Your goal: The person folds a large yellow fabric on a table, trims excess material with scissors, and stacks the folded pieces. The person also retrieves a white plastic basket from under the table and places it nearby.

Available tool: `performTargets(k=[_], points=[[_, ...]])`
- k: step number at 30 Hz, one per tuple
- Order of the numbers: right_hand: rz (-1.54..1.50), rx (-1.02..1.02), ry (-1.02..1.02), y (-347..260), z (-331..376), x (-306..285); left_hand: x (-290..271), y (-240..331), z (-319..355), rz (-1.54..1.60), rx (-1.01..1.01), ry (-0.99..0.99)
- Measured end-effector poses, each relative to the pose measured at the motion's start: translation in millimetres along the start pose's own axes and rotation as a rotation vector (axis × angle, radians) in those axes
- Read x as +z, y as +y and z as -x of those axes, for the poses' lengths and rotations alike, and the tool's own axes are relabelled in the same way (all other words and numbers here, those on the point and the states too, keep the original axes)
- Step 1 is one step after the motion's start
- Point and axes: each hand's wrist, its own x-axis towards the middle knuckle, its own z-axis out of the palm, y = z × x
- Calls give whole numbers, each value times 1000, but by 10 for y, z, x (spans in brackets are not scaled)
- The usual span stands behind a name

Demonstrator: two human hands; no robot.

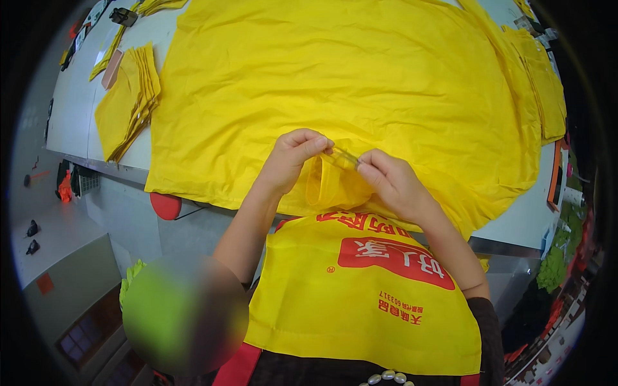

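A large yellow cloth (335,71) is spread over the table and hangs toward me at its near edge. Just above that edge, my left hand (297,156) and my right hand (390,183) are both closed in a pinch. Between them they stretch a short, slim, dark greenish strip (345,156); whether it is separate or part of the cloth I cannot tell. Under the strip, a folded loop of the yellow cloth (315,183) hangs down. My right wrist is close to bunched yellow fabric. Below my hands, a yellow apron with red print (360,315) covers my front.
A stack of folded yellow pieces (132,96) lies on the white table (74,116) at the left. More folded yellow cloth (537,83) is piled at the right edge. A small black object (122,17) stands at the far left, and a red pad (166,206) sits under the table's front edge.
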Motion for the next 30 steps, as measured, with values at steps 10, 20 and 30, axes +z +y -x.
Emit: performTargets(k=[10,20,30], points=[[-40,39,-105,-1,-19,74,-20,-1,-14,93,-9,-61],[-687,293,-91,325,-82,88,-55,-119,-104,88,16,48],[-50,114,132,475,-198,285,-818,149,291,-1504,429,813]])
